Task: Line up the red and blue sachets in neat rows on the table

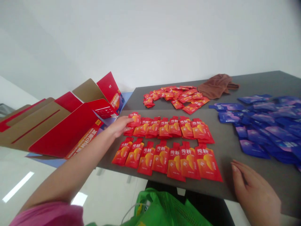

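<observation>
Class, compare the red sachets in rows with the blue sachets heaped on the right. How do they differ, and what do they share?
The red sachets lie in two rows; the blue sachets overlap in a loose heap. The red sachets show orange-yellow artwork, the blue sachets a purple glow. The left hand touches a red sachet, but no blue sachets. Both lie flat on the grey table.
</observation>
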